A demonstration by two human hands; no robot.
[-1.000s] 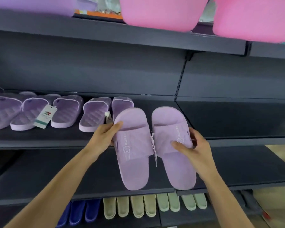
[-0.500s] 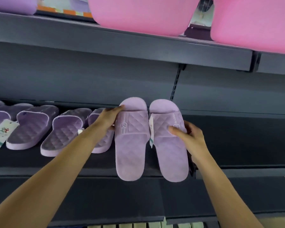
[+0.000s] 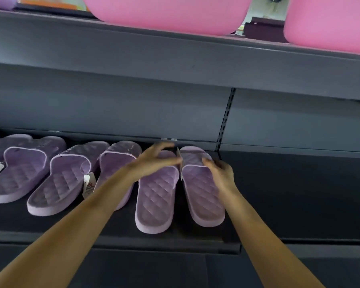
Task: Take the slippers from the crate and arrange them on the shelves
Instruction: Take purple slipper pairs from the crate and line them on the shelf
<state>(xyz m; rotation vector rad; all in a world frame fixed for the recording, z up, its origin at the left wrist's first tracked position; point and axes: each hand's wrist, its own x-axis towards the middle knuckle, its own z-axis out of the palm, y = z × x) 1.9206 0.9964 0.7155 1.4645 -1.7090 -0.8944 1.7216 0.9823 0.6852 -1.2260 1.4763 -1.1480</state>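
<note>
- The pair of lilac slippers [image 3: 202,190] lies flat on the middle shelf [image 3: 299,194], toes to the back wall, at the right end of the row. The two slippers sit side by side and nearly touch.
- This pair looks all but placed, and what seems left is to let go and straighten it.
- The left hand [image 3: 154,161] is blurred over the left slipper's strap. Its fingers are spread and loose, gripping nothing.
- The right hand [image 3: 220,173] curls round the outer edge of the right slipper's strap, thumb on top.
- The crate is out of view, so I cannot tell how many slippers remain.
- Count: two slippers in hand and three other slippers [image 3: 64,179] clearly in the row, with a sliver more at the left edge.
- Also three paper tags [image 3: 88,183] and two pink rounded things [image 3: 166,13] on the shelf above.
</note>
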